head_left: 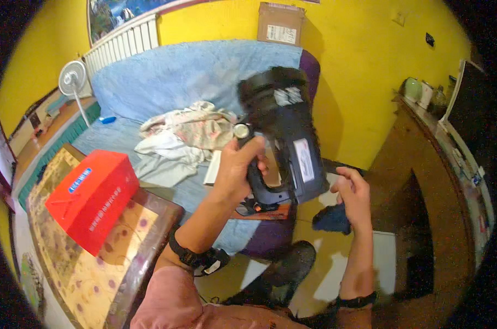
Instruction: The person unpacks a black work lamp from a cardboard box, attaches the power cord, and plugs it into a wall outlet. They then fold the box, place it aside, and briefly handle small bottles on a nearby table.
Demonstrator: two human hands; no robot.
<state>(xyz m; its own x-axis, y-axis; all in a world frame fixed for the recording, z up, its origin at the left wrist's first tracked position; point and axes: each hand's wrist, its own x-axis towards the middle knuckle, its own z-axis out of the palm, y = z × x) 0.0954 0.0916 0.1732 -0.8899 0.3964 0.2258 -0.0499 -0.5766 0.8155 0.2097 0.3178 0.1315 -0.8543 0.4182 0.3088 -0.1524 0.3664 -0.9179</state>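
Note:
My left hand (245, 159) is wrapped round the handle of a bulky black device (292, 145), which I hold up in front of the sofa. It looks like a camcorder, with a wide round end at the top, a white label on its side and a round silvery knob near my thumb. My right hand (353, 194) is raised just right of the device's lower end, apart from it, fingers loosely bent and spread with nothing seen in them. Below its fingers is a dark blue piece (331, 219); whether it lies on the floor or hangs there I cannot tell.
A sofa with a light blue cover (188, 71) bears crumpled clothes (193, 129). On the patterned table (56, 241) at left stands a red box-shaped bag (95, 197). A white fan (73, 79), a cardboard box (280, 24) and a brown cabinet (407, 148) stand around.

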